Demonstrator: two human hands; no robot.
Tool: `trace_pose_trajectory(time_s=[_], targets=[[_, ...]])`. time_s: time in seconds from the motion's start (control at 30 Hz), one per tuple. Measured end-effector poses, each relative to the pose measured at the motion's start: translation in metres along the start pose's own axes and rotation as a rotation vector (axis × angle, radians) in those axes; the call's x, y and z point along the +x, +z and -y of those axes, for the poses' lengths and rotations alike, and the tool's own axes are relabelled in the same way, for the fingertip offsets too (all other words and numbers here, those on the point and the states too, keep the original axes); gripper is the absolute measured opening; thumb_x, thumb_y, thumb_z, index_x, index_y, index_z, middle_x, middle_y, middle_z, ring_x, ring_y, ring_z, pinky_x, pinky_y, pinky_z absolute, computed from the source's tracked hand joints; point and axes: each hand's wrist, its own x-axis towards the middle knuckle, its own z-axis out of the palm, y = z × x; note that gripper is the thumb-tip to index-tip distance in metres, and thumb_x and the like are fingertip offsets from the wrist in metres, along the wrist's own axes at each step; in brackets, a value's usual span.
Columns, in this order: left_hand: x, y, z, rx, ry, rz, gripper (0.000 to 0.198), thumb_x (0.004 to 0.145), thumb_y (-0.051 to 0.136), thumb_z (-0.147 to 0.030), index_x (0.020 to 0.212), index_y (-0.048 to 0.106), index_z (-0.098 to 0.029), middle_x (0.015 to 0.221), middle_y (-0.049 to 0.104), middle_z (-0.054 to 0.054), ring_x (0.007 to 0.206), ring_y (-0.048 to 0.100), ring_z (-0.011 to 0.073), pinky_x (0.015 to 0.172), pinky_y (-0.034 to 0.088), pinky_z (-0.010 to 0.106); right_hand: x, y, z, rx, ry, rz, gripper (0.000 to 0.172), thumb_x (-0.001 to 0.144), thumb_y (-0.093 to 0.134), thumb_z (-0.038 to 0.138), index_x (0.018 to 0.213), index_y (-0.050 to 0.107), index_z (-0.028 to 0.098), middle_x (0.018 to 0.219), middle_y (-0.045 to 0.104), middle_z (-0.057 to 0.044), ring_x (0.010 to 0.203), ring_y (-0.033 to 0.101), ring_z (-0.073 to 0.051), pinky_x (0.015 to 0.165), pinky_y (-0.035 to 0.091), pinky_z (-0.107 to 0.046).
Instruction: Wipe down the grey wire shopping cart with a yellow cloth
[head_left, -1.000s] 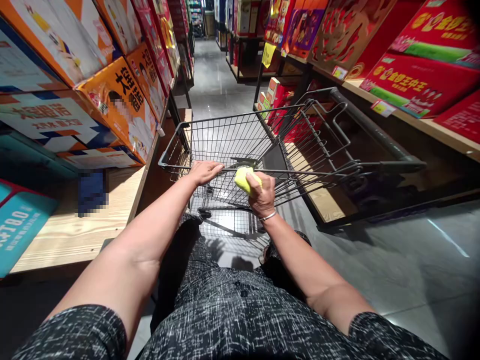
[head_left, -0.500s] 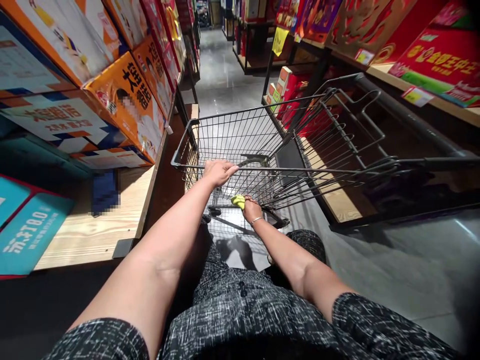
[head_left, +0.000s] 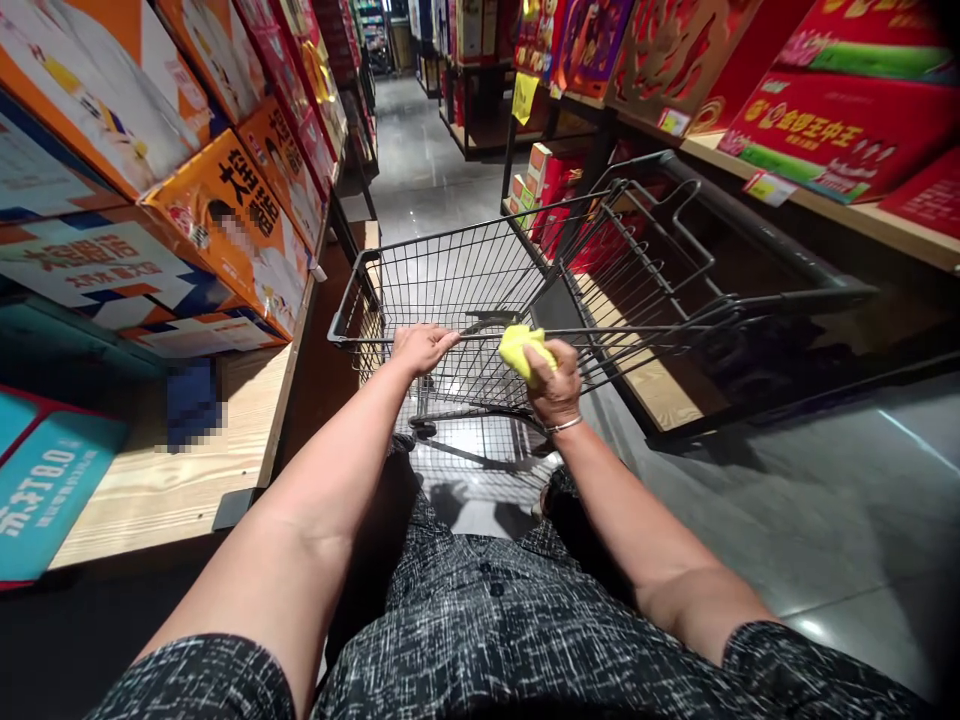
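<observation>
A black wire shopping cart (head_left: 457, 270) stands in front of me in a shop aisle, its basket holding nothing I can see. My left hand (head_left: 421, 347) rests on the cart's near top rail, fingers curled over the wire. My right hand (head_left: 555, 385) is closed on a yellow cloth (head_left: 521, 348) and presses it against the same rail, a little to the right. A thin bracelet circles my right wrist. The cart's hinged rear flap and handle (head_left: 750, 250) swing out to the right.
Wooden shelves with orange and white boxes (head_left: 240, 215) line the left. Red gift boxes (head_left: 825, 130) fill the right shelves above a low wooden ledge (head_left: 645, 385). The grey tiled aisle (head_left: 427, 170) runs ahead between more shelving.
My right hand dropped with the yellow cloth to a lower bar of the cart half a second ago, then rose back to the top rail. My left hand kept its hold.
</observation>
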Motion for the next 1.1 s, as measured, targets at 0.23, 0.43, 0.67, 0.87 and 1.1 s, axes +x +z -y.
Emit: trace_pose_trajectory(time_s=[0.23, 0.43, 0.67, 0.87, 1.1], targets=[[0.001, 0.001, -0.001, 0.016, 0.008, -0.011, 0.052, 0.107, 0.034, -0.063, 0.121, 0.077, -0.036, 0.127, 0.074, 0.003, 0.129, 0.057, 0.0310, 0.112, 0.034, 0.052, -0.062, 0.079, 0.014, 0.007, 0.129, 0.689, 0.047, 0.092, 0.055, 0.012, 0.129, 0.074, 0.033, 0.146, 0.060, -0.008, 0.129, 0.056, -0.024, 0.100, 0.050, -0.031], [0.001, 0.000, 0.000, 0.023, 0.007, -0.012, 0.051, 0.107, 0.035, -0.062, 0.121, 0.077, -0.036, 0.128, 0.074, 0.003, 0.126, 0.059, 0.0309, 0.111, 0.035, 0.052, -0.062, 0.092, 0.017, 0.029, 0.187, 0.697, 0.046, 0.091, 0.056, 0.012, 0.132, 0.072, 0.025, 0.135, 0.066, -0.012, 0.115, 0.064, -0.020, 0.096, 0.050, -0.026], [0.000, -0.001, -0.001, 0.007, -0.018, -0.008, 0.056, 0.107, 0.031, -0.064, 0.126, 0.075, -0.035, 0.131, 0.073, 0.005, 0.129, 0.056, 0.0311, 0.112, 0.033, 0.052, -0.029, 0.031, -0.012, -0.058, 0.229, 0.254, 0.045, 0.084, 0.061, 0.015, 0.128, 0.067, 0.017, 0.116, 0.065, -0.012, 0.092, 0.064, -0.021, 0.071, 0.049, -0.027], [0.002, 0.003, 0.004, 0.036, -0.002, -0.026, 0.053, 0.107, 0.032, -0.062, 0.125, 0.076, -0.036, 0.128, 0.074, 0.004, 0.127, 0.058, 0.0305, 0.111, 0.033, 0.050, 0.012, -0.038, -0.050, -0.057, 0.077, -0.329, 0.049, 0.087, 0.064, 0.022, 0.136, 0.066, 0.028, 0.123, 0.056, -0.009, 0.110, 0.060, -0.024, 0.081, 0.053, -0.030], [0.004, 0.004, 0.004, 0.064, 0.004, -0.031, 0.054, 0.106, 0.032, -0.063, 0.120, 0.078, -0.037, 0.125, 0.074, 0.004, 0.125, 0.058, 0.0312, 0.109, 0.035, 0.049, -0.031, 0.014, -0.042, -0.042, 0.004, 0.011, 0.050, 0.091, 0.055, 0.011, 0.130, 0.075, 0.034, 0.126, 0.061, -0.007, 0.109, 0.059, -0.023, 0.090, 0.055, -0.034]])
